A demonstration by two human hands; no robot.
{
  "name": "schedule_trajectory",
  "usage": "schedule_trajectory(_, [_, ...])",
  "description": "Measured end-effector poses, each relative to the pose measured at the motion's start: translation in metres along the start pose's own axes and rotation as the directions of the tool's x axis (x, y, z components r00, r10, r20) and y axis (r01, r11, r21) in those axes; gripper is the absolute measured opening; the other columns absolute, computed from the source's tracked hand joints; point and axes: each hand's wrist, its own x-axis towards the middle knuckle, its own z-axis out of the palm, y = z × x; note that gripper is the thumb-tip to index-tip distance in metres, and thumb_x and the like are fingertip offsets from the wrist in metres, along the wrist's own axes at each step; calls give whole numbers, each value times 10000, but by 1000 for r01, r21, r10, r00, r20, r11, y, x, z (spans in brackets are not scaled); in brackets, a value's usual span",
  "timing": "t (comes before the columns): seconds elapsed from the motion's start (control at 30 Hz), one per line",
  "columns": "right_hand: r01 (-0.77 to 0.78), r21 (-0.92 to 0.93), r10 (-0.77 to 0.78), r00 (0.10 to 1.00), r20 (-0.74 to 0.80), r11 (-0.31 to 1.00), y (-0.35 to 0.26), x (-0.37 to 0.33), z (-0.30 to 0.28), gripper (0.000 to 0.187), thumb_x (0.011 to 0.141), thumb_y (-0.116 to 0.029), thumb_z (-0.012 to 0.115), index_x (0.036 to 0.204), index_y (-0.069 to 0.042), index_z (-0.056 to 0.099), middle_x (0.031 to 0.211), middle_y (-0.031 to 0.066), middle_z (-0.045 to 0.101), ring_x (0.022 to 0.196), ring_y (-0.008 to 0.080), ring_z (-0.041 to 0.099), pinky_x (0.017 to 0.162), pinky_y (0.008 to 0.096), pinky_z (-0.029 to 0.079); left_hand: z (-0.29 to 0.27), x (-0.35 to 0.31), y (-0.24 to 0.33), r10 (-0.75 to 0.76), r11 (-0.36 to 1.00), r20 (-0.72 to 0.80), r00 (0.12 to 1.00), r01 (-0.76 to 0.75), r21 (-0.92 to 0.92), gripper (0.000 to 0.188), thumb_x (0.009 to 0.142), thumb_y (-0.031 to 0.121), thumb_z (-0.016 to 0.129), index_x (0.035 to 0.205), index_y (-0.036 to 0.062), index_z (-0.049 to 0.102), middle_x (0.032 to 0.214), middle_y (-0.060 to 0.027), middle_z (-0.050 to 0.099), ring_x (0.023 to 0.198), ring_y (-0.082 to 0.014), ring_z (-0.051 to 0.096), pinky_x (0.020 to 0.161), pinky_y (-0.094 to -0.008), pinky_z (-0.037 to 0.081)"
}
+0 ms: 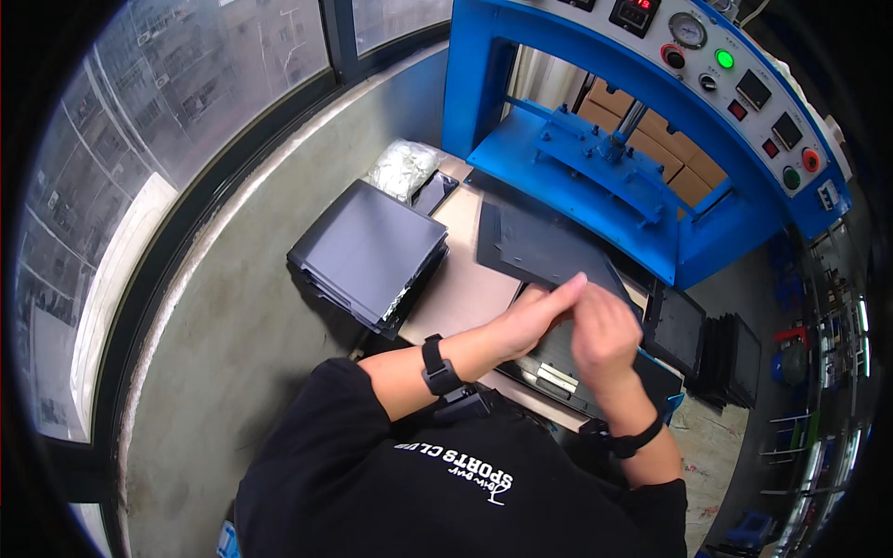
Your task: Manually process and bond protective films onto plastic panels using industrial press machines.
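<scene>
A thin dark grey rectangular panel [544, 237] is tilted in front of me, slightly blurred, before the blue press. My left hand [535, 321] grips its near edge, thumb along the top and the other fingers mostly hidden beneath. Close against that thumb is my right hand [605, 330], its fingers curled in at the panel's near corner. Whatever those fingers pinch is hidden. Under both hands lies a dark flat plate [549, 358] with a small pale metallic piece [558, 377] at its near side.
A stack of dark panels [377, 246] stands on the left of the pale table [456, 279], with a clear plastic bag [405, 167] behind. The blue press [577, 158] rises ahead, its control panel at upper right. More dark panels [730, 358] stand at right.
</scene>
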Motion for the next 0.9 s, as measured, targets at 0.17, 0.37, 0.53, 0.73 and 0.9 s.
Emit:
schedule_trajectory(0.17, [-57, 233, 5, 976, 217, 971, -11, -14, -5, 440, 692, -132, 721, 1105, -31, 607, 1113, 108, 619, 1059, 280, 572, 882, 393, 456, -13, -22, 18, -34, 981, -308, 951, -28, -193, 301, 911, 191, 580, 1150, 15, 532, 1055, -58, 590, 989, -170, 567, 867, -337, 466])
schedule_trajectory(0.37, [-535, 369, 475, 845, 248, 760, 24, -77, -48, 327, 763, -112, 693, 1067, -13, 621, 1105, 147, 621, 1084, 328, 563, 912, 393, 443, -83, -63, 49, 31, 992, -508, 861, -88, -90, 350, 864, 171, 657, 1066, -100, 569, 1098, -131, 599, 1011, -232, 566, 900, -415, 444])
schedule_trajectory(0.53, [-815, 349, 555, 573, 604, 462, 30, -117, -42, 319, 865, -271, 615, 1078, -32, 608, 889, 147, 663, 816, 288, 649, 722, 359, 506, -100, -85, 82, 123, 992, -510, 852, -120, 39, 488, 921, 172, 550, 1299, -86, 379, 1297, -166, 479, 1174, -286, 490, 1002, -442, 394])
schedule_trajectory(0.73, [-890, 314, 399, 433, 808, 330, -5, -96, -40, 438, 888, -324, 605, 1203, -34, 514, 960, 120, 674, 887, 260, 655, 771, 337, 508, -66, -49, 46, 5, 1000, -349, 937, -6, -1, 440, 954, 183, 500, 1332, -8, 380, 1316, -130, 469, 1189, -254, 482, 1001, -429, 401])
schedule_trajectory(0.9, [-852, 505, 448, 400, 800, -142, -8, -116, -26, 411, 925, -337, 557, 1141, 8, 504, 940, 135, 662, 882, 219, 654, 763, 322, 517, -8, 0, -1, -136, 990, -67, 988, 134, -42, 370, 967, 218, 485, 1295, 54, 438, 1228, -74, 547, 1103, -211, 535, 926, -370, 438])
